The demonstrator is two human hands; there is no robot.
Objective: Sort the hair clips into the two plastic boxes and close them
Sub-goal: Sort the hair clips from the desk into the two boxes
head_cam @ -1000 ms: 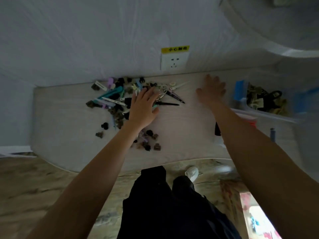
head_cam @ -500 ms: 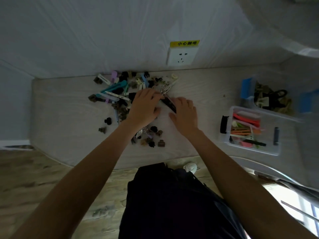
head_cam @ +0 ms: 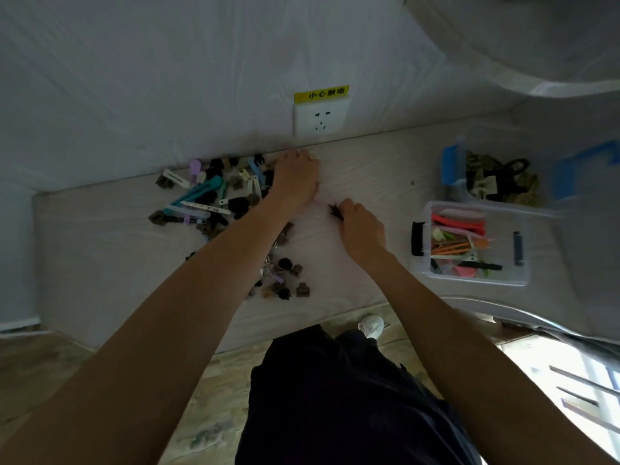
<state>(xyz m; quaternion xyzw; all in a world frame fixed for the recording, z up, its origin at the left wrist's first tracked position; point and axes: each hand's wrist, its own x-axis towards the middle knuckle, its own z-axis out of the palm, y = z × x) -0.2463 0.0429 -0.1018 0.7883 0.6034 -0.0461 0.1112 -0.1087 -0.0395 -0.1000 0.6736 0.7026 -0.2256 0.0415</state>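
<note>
We're mid-sort: our right hand (head_cam: 360, 228) pinches a dark clip (head_cam: 335, 210); left hand (head_cam: 295, 177) covers the pile (head_cam: 214, 196), grip unclear. Next, carry it to a box (head_cam: 476, 243).

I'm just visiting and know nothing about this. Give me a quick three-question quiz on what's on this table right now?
1. True or false: the clear plastic box with black latches holds long orange and red hair clips.
2. Which hand pinches a small dark hair clip: A) left hand, B) right hand?
3. Fill in: the clear plastic box with blue latches lies ____ the wall than the other box.

Key: 1 true; 2 B; 3 nearer.
</note>
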